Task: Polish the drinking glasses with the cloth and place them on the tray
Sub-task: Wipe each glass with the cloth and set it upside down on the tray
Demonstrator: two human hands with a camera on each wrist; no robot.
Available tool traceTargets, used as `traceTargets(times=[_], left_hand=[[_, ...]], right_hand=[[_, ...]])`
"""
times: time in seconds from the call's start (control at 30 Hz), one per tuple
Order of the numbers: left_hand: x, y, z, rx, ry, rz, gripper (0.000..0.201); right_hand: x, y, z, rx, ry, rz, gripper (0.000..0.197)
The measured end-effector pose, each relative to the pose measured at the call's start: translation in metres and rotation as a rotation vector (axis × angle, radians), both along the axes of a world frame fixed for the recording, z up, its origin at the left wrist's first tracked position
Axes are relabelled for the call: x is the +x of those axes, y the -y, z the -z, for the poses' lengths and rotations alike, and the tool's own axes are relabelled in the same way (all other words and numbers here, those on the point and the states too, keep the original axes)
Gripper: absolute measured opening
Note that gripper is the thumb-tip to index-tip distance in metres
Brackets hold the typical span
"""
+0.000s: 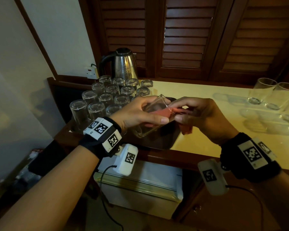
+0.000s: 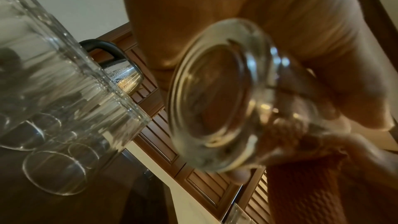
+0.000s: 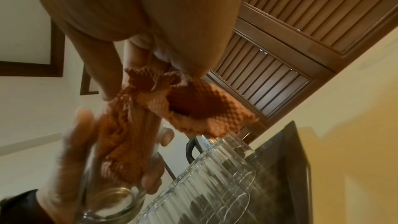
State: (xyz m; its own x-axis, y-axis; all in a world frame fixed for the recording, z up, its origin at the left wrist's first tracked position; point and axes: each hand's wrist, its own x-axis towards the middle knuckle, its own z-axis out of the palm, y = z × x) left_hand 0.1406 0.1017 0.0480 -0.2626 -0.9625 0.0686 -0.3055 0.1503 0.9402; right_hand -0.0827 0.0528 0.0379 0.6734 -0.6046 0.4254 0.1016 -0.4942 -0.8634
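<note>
The left hand (image 1: 137, 112) holds a drinking glass (image 1: 153, 121) on its side, just above the near end of the dark tray (image 1: 167, 140). Its grip is closed round the glass, thumb on the near side and fingers over the top. The thick round bottom of the glass points toward the person (the left wrist view looks right at it). The right hand (image 1: 202, 117) pinches an orange cloth (image 1: 162, 112) between thumb and fingers, so its grip is closed on the cloth. Part of the cloth is pushed into the open mouth of the glass, and the rest hangs out under the right hand. On the far and left part of the tray stand many clear glasses (image 1: 110, 95), all upside down in rows, close together. Behind them is a shiny metal kettle (image 1: 122, 64) with a black handle. More glasses (image 1: 270, 94) stand right way up on the yellow tabletop (image 1: 198, 90), well apart from the tray, off to the right. Dark wooden shutters (image 1: 190, 35) fill the wall behind. Below the tabletop edge is a small white fridge (image 1: 140, 185).
</note>
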Motion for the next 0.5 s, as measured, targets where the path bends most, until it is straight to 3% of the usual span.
traceTargets(times=[0.13,0.23,0.33,0.4,0.5], left_hand=[[0.002,0.001,0.004,0.028,0.006,0.026,0.066],[0.001,0.0,0.006,0.028,-0.038,0.022,0.071],[0.001,0.002,0.005,-0.012,-0.055,-0.003,0.085],[0.003,0.003,0.005,-0.01,-0.073,-0.013,0.089],[0.004,0.004,0.004,0.034,-0.106,-0.005,0.087]], right_hand=[[0.0,-0.001,0.002,0.041,0.114,0.075,0.016],[0.007,-0.005,0.001,-0.039,0.084,0.149,0.021],[0.014,-0.011,0.003,-0.021,0.058,-0.003,0.025],[0.016,-0.009,0.008,-0.125,-0.015,-0.086,0.027],[0.023,-0.003,0.017,-0.262,-0.091,-0.005,0.027]])
